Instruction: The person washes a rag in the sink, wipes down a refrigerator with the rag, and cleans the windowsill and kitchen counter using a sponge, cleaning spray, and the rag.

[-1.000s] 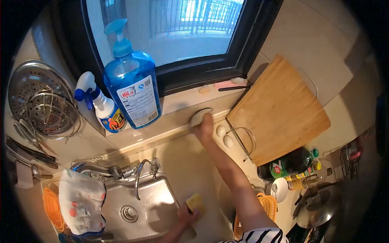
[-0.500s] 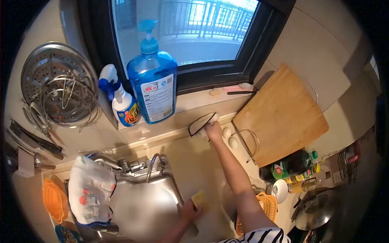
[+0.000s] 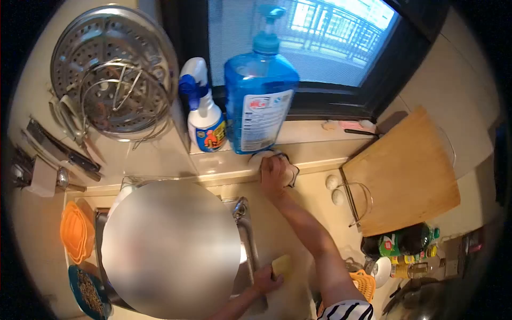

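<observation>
My right hand [image 3: 273, 173] presses a white cloth with a dark edge [image 3: 289, 172] against the low tiled wall under the window ledge, just below the large blue soap bottle [image 3: 261, 101]. Lower down, my left hand [image 3: 266, 280] grips a yellow sponge [image 3: 281, 265] over the counter [image 3: 240, 190], beside the sink's right edge [image 3: 248, 234]. A large round blur hides most of the sink and part of the tap.
A wooden cutting board [image 3: 405, 176] leans at the right, with two white eggs [image 3: 337, 197] beside its wire stand. Bottles and an orange basket [image 3: 364, 285] are at lower right. A spray bottle [image 3: 207, 120] stands on the ledge. Orange bowls [image 3: 77, 232] lie left.
The view has shifted, moving the scene right. My right hand has moved the cloth leftward along the wall, closer to under the blue bottle. The sponge remains in my left hand. The blur has grown.
</observation>
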Available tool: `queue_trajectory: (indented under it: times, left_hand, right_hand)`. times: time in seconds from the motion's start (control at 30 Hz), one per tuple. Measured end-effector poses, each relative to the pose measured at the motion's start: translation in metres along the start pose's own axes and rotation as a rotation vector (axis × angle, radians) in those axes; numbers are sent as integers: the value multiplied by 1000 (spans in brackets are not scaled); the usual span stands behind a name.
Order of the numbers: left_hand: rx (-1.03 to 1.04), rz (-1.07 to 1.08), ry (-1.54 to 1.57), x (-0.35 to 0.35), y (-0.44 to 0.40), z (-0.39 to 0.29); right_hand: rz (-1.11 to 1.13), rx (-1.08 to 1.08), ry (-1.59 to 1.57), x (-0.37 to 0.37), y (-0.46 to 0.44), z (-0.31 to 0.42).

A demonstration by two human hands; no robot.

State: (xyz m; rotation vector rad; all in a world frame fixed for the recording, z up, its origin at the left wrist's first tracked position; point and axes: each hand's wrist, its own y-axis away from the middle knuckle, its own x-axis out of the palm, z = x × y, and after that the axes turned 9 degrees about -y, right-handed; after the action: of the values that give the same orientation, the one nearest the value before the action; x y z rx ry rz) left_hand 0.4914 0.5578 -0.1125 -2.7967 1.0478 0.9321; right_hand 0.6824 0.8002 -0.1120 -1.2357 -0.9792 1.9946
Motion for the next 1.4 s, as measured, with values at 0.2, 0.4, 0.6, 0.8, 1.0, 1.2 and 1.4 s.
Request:
queue_trajectory:
  times: [0.2, 0.4, 0.6, 0.8, 1.0, 1.2, 1.4]
  left_hand:
    - [57, -19, -3, 15, 0, 14]
    - [115, -216, -6, 8, 0, 2]
    - [115, -92, -1, 20, 3, 16]
    - [79, -81, 38, 19, 2, 12]
    - [56, -124, -5, 26, 7, 16]
    - [10, -108, -65, 13, 2, 1]
    - [85, -213, -84, 12, 2, -2]
  right_hand:
    - [178, -450, 261, -5, -35, 47]
    - [368, -671, 361, 21, -64, 92]
    - [15, -942, 233, 65, -59, 96]
    - [340, -818, -411, 95, -13, 90]
    - [390, -667, -240, 54, -27, 87]
    - [612, -586, 206, -61, -42, 15]
    - [782, -368, 417, -128, -33, -71]
